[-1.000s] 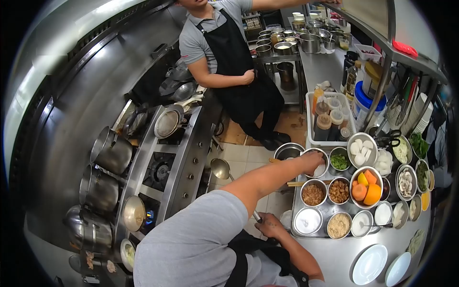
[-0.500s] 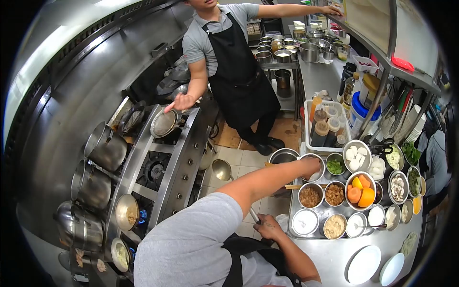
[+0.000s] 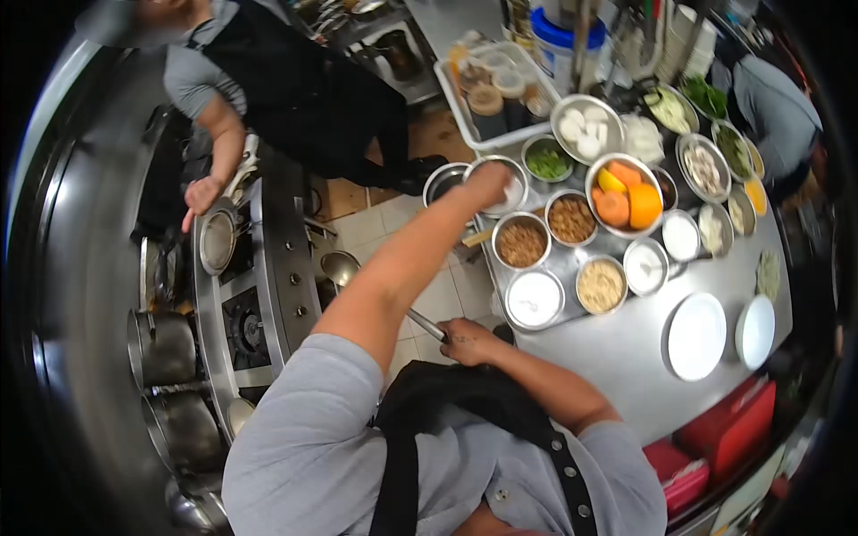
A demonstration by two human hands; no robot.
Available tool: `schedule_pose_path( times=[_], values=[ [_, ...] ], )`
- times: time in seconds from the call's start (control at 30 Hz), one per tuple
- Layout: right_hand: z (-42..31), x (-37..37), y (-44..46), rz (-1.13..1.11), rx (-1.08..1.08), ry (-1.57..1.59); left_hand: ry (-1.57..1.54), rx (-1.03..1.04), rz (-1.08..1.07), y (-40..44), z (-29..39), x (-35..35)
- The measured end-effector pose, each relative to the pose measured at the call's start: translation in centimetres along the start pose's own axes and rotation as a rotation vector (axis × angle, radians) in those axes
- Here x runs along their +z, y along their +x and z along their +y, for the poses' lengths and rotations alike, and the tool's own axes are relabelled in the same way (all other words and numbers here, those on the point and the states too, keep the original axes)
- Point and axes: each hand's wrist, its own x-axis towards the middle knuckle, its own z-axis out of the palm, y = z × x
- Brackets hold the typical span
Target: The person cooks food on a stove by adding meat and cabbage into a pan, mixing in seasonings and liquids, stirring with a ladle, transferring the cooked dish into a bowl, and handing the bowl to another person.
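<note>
My left hand (image 3: 489, 184) reaches across to the right, over a steel bowl (image 3: 520, 198) with something white in it. Its fingers point down into the bowl and are blurred and partly hidden, so their grip does not show. Lower down, my right hand (image 3: 470, 342) is closed around the handle of a ladle (image 3: 340, 267). The ladle's round bowl hangs above the tiled floor, left of my left forearm. Beside my left hand stand a bowl of chopped greens (image 3: 547, 163) and a bowl of brown minced food (image 3: 522, 244).
A co-worker (image 3: 295, 89) in a black apron stands beyond the stove (image 3: 290, 268), one hand near a strainer (image 3: 217, 241). Bowls of ingredients, carrots (image 3: 611, 207) among them, crowd the steel counter (image 3: 608, 375). White plates (image 3: 697, 337) lie at the right, above red containers (image 3: 728, 420).
My view has tilted down and turned, so the counter and stove sit elsewhere in it. My left hand stays at the same bowl; my right hand still holds the ladle.
</note>
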Motion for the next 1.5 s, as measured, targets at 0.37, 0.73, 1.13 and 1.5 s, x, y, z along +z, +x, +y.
schedule_pose_path(
  times=[0.37, 0.73, 1.13, 1.5],
  values=[
    [0.5, -0.5, 0.4, 0.030, 0.018, 0.013, 0.240, 0.023, -0.180, -2.0, 3.3, -4.1],
    [-0.5, -0.7, -0.4, -0.036, 0.080, 0.009, 0.163, 0.004, -0.057, -1.3, 1.6, -1.4],
    [-0.4, -0.3, -0.2, -0.015, 0.066, 0.009, 0.220, 0.024, -0.162, -2.7, 4.4, -4.5],
    [0.6, 0.6, -0.3, -0.011, 0.042, 0.009, 0.110, -0.016, 0.013, -1.7, 2.0, -0.7]
  ],
)
